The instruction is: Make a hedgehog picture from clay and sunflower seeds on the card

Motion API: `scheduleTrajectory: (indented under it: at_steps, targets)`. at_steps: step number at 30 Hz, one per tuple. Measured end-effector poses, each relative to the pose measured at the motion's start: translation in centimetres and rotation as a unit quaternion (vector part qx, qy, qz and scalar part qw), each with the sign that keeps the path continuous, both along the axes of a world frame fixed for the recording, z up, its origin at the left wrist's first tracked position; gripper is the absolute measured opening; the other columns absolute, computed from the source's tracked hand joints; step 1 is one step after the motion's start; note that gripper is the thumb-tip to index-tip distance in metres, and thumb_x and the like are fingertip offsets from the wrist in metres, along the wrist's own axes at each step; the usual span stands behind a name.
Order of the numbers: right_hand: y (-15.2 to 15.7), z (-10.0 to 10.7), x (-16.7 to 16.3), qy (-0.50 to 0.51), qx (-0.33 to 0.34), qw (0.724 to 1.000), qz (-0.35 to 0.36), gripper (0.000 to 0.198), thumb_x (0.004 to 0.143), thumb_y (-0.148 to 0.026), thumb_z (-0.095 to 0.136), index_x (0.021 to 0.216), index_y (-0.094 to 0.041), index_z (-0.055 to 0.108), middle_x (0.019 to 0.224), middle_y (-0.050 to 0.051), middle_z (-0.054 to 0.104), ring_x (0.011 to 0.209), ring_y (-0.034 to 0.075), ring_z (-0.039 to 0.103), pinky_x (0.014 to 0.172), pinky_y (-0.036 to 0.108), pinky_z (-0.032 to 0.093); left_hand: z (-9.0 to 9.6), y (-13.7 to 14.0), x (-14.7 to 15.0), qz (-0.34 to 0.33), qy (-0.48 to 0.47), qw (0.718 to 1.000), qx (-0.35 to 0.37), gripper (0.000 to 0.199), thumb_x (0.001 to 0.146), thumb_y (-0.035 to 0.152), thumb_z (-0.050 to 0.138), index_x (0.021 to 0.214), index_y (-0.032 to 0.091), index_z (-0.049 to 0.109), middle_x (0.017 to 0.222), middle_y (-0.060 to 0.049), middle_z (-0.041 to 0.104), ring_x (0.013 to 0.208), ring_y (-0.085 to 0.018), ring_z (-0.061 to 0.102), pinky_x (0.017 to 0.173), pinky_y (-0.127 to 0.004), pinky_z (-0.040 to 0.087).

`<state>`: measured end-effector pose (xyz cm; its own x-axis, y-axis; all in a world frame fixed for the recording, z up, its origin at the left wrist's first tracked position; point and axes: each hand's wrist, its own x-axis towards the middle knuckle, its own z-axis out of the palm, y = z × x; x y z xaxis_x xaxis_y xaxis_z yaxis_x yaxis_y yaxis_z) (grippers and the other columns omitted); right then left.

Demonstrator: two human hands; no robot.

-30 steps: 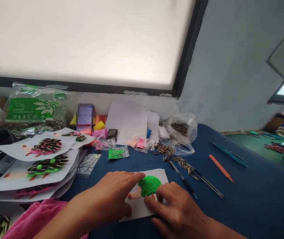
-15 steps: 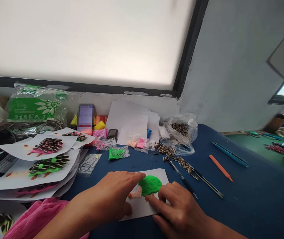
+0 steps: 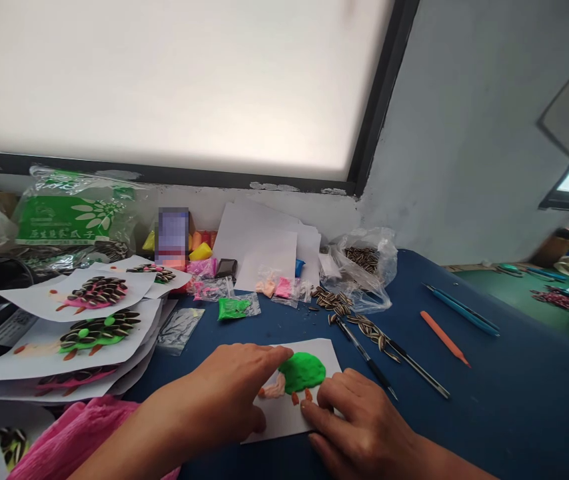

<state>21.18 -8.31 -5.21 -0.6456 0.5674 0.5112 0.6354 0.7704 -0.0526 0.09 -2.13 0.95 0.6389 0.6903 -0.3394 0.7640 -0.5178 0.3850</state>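
Note:
A sheet of white paper (image 3: 284, 427) lies in front of me. On it are an oval of green clay (image 3: 303, 371), a pale peach clay piece (image 3: 277, 385) at its left and two small orange clay feet (image 3: 295, 398) below. My left hand (image 3: 229, 390) rests at the paper's left side, index finger stretched to the green clay's upper left edge, thumb apart, nothing held. My right hand (image 3: 352, 413) is over the paper's lower right, index fingertip at the right orange foot, other fingers bent. No held object shows in it.
Finished seed-and-clay pictures (image 3: 99, 360) are stacked at the left beside a pink cloth (image 3: 79, 440). Sunflower seeds (image 3: 332, 300), pens (image 3: 367, 357) and an orange marker (image 3: 444, 339) lie to the right. Clay packets (image 3: 237, 307) and a bag of seeds (image 3: 362, 260) stand behind.
My right index finger has shifted slightly down from the green clay's lower edge, so both orange feet now show. My left hand stays in place.

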Motion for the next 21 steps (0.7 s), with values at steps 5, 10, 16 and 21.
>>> scheduleTrajectory:
  at_steps: [5,10,16,21]
  targets:
    - [0.3,0.12,-0.01,-0.008,-0.012,1.0,0.006,0.023,0.089,-0.018,0.052,0.109,-0.014,0.062,0.085,0.008,0.061,0.07,0.019,0.05,0.062,0.03,0.04,0.32,-0.12,0.15,0.005,0.006,1.0,0.0,0.084,0.066,0.003,0.065,0.144,0.025,0.044,0.145,-0.007,0.052,0.13,-0.029,0.05,0.107,-0.039,0.04]
    - [0.24,-0.14,0.1,-0.009,-0.01,1.0,0.008,0.02,0.09,-0.021,0.05,0.104,-0.015,0.063,0.081,0.008,0.06,0.068,0.019,0.049,0.061,0.03,0.038,0.2,-0.23,0.11,0.002,0.0,1.0,0.008,0.082,0.065,0.001,0.063,0.142,0.023,0.046,0.142,-0.01,0.055,0.127,-0.033,0.053,0.104,-0.044,0.044]
    - [-0.05,-0.25,0.24,0.023,0.033,0.999,-0.032,0.019,0.093,-0.015,0.047,0.096,-0.012,0.066,0.073,0.006,0.059,0.063,0.018,0.047,0.057,0.031,0.031,-0.1,0.0,0.25,0.002,-0.003,1.0,0.006,0.083,0.065,0.0,0.063,0.143,0.023,0.046,0.142,-0.01,0.054,0.127,-0.035,0.053,0.104,-0.047,0.043]
    - [0.08,-0.23,0.09,0.011,0.035,0.999,-0.036,0.021,0.093,-0.015,0.046,0.094,-0.012,0.067,0.071,0.006,0.059,0.061,0.018,0.047,0.055,0.032,0.029,0.07,-0.08,0.38,0.01,-0.005,1.0,0.001,0.084,0.063,-0.002,0.064,0.142,0.022,0.048,0.142,-0.011,0.054,0.127,-0.035,0.052,0.105,-0.048,0.042]
